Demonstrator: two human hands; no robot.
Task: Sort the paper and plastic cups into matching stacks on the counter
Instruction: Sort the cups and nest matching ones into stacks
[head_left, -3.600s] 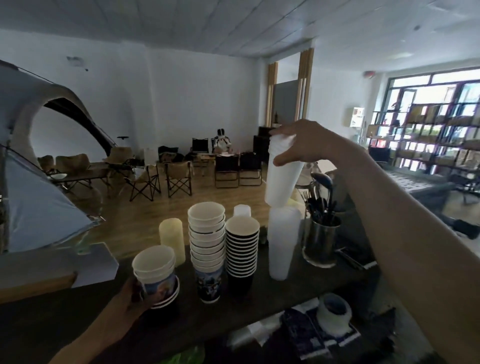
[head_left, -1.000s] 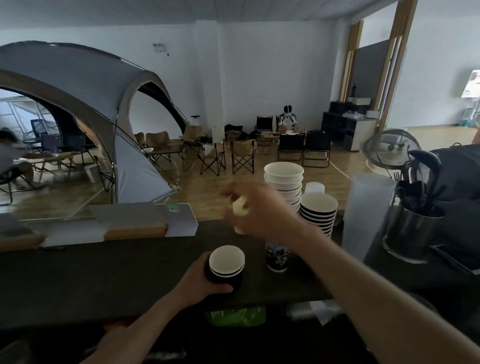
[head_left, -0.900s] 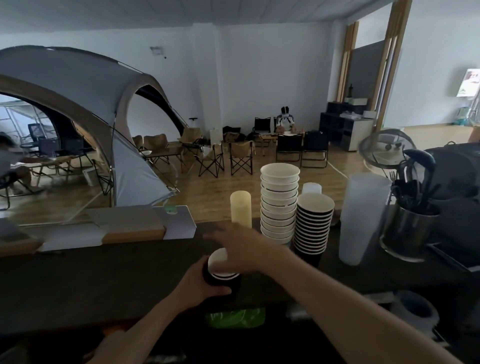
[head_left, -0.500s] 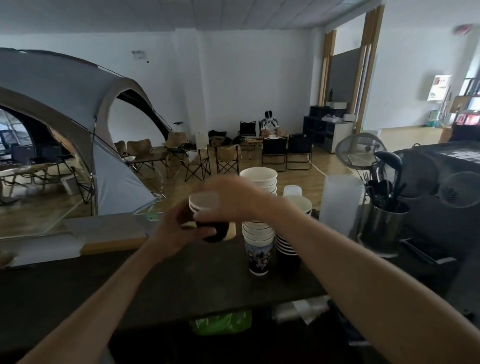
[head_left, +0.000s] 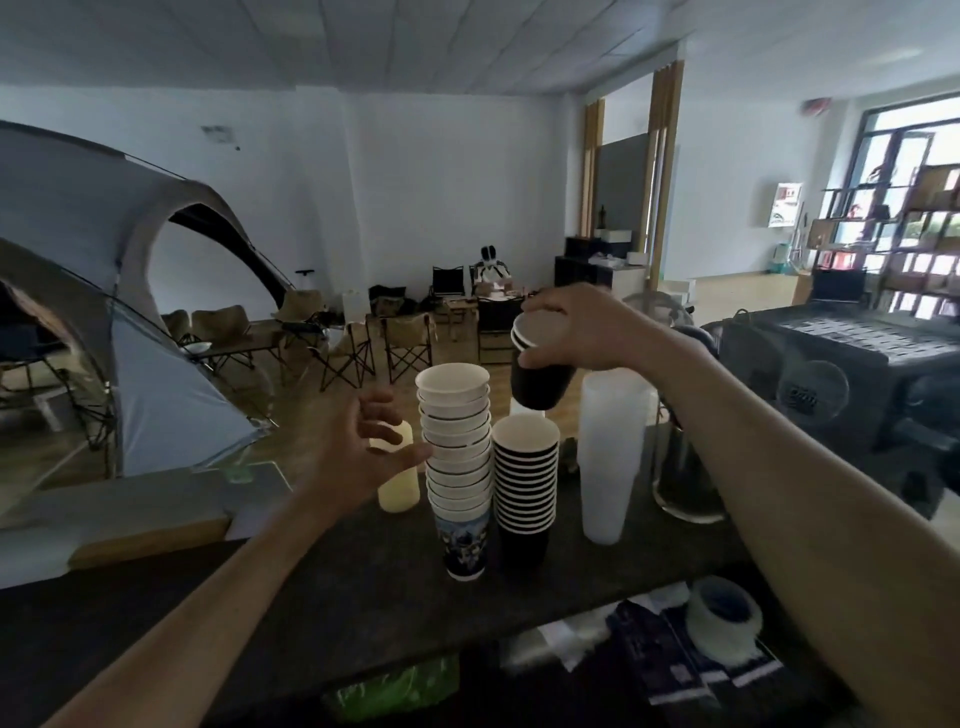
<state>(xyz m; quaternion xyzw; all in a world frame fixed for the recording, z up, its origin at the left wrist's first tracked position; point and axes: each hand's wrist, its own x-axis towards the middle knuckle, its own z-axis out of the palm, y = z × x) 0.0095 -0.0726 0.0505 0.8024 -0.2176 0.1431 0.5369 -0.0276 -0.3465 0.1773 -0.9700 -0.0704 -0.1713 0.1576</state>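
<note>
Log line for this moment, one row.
right hand: grips black cups above black stack | left hand: open, beside printed stack | stacking: not yet done

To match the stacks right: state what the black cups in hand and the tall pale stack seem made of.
The black cups are likely paper: matte dark wall, white inside, rolled rims. The tall pale stack is probably plastic: milky, frosted, semi-translucent walls. Neither is certain from look alone.

Location type: a serving counter (head_left: 363, 587) inside a café or camping-goods showroom. Indicators: stacked disposable cups (head_left: 457, 457) standing on it; a dome tent (head_left: 104, 291) and folding camp chairs (head_left: 400, 348) on the wood floor behind; display shelving (head_left: 909, 249) at the window. The black unit (head_left: 841, 364) at right is possibly a coffee machine.
</note>
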